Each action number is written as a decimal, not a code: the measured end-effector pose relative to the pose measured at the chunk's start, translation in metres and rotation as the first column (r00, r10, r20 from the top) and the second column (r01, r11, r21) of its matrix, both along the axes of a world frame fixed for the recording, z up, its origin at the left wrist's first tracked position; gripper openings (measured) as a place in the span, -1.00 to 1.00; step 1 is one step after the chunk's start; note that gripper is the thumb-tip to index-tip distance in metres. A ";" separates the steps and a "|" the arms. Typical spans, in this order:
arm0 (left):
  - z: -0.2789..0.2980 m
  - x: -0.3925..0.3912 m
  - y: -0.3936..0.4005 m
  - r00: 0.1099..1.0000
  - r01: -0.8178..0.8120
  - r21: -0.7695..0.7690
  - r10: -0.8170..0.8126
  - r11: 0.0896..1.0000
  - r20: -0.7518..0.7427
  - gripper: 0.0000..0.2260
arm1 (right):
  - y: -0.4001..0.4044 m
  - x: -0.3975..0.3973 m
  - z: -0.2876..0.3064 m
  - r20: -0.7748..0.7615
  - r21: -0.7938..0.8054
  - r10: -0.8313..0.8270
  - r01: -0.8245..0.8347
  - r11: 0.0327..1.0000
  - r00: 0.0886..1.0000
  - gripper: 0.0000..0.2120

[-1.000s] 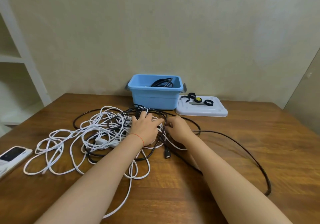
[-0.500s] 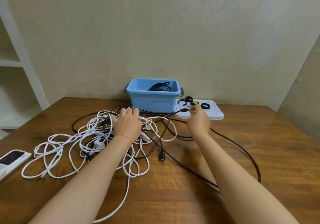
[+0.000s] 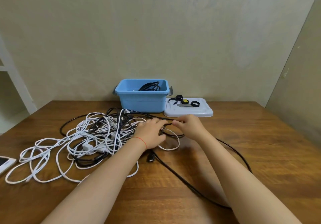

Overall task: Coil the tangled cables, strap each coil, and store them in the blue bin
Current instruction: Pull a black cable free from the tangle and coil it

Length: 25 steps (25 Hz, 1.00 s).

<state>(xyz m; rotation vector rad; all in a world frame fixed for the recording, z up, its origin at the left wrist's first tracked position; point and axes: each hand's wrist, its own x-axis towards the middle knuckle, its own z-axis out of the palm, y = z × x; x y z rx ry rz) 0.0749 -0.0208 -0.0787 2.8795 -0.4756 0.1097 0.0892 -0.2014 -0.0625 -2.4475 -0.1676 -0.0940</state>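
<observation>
Right hand [image 3: 188,128], back down from near the lid [image 3: 189,111], pinching black cable [image 3: 231,150]. Left hand [image 3: 151,133] now beside it, fingers curled over same cable. Tangle [image 3: 93,137] left of hands. Bin [image 3: 141,100] behind, one coil inside. Still untangling.

Head view, forward and down.

The desk [image 3: 260,145] carries tangled cables [image 3: 97,137] left of centre, a bin [image 3: 141,102] and lid [image 3: 189,111] at its far edge, a phone [image 3: 5,163] at its left edge.
</observation>
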 end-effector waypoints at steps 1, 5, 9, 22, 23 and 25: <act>-0.008 0.000 0.001 0.999 -0.043 0.043 0.044 0.998 -0.023 -0.46 | -0.002 -0.001 0.000 0.041 0.045 -0.041 0.039 0.998 0.998 -0.75; -0.013 0.006 0.023 0.968 -0.244 0.077 0.238 0.967 0.081 -0.38 | -0.048 0.002 0.020 0.267 0.429 -0.591 0.455 0.780 0.761 -0.75; -0.002 0.014 0.023 0.953 -0.302 0.082 0.300 0.950 0.035 -0.39 | -0.109 0.002 0.025 0.074 0.311 -0.683 0.634 0.708 0.727 -0.77; -0.014 -0.020 0.002 0.994 0.017 -0.151 -0.001 0.988 0.108 -0.80 | -0.012 -0.045 0.010 -0.334 -0.230 0.211 -0.297 0.927 0.919 -0.80; -0.015 -0.023 0.005 0.996 0.011 -0.182 0.006 0.983 0.094 -0.77 | 0.008 -0.054 0.009 -0.428 -0.245 0.293 -0.422 0.873 0.855 -0.71; -0.015 -0.026 0.012 0.998 -0.023 -0.262 0.039 0.965 0.055 -0.72 | 0.041 -0.063 -0.004 -0.387 -0.367 0.354 -0.495 0.788 0.851 -0.65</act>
